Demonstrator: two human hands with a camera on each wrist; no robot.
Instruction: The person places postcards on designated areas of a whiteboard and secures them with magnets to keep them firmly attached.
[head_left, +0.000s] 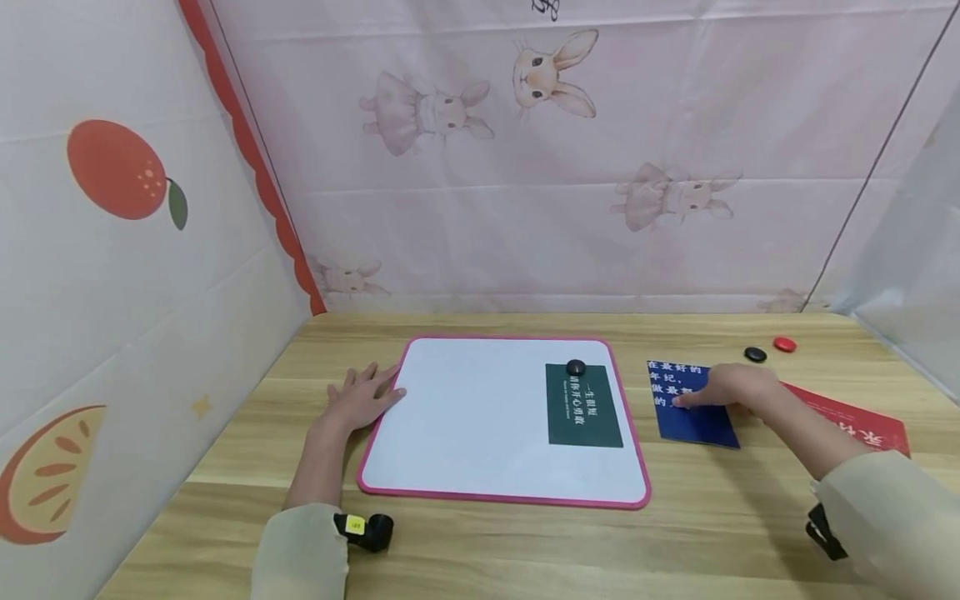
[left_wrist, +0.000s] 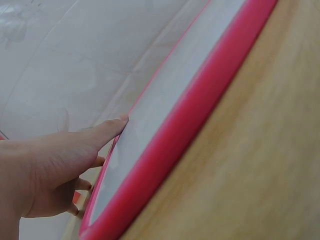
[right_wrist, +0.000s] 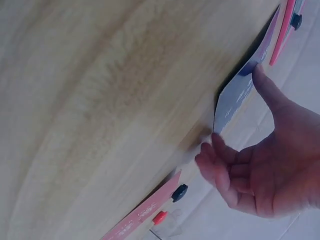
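Observation:
A whiteboard with a pink rim (head_left: 510, 499) lies on the table. At its left edge rests my left hand (head_left: 358, 402), thumb on the board's rim and the other fingers spread beyond it. On the board's right part lies a dark green card (head_left: 585, 425) with white writing, a black round magnet (head_left: 576, 367) on its top edge. My right hand (head_left: 738, 386) holds a blue card (head_left: 697, 425) with white writing. In the right wrist view, the thumb presses the blue card's face (right_wrist: 231, 102) and the index fingertip meets its edge; the card looks slightly bent.
A red card (head_left: 862, 421) lies right of my right hand, partly hidden by the forearm. Behind it sit a black magnet (head_left: 755, 354) and a red magnet (head_left: 784, 343). Printed cloth walls (head_left: 480, 233) stand behind and beside the wooden table (head_left: 480, 550).

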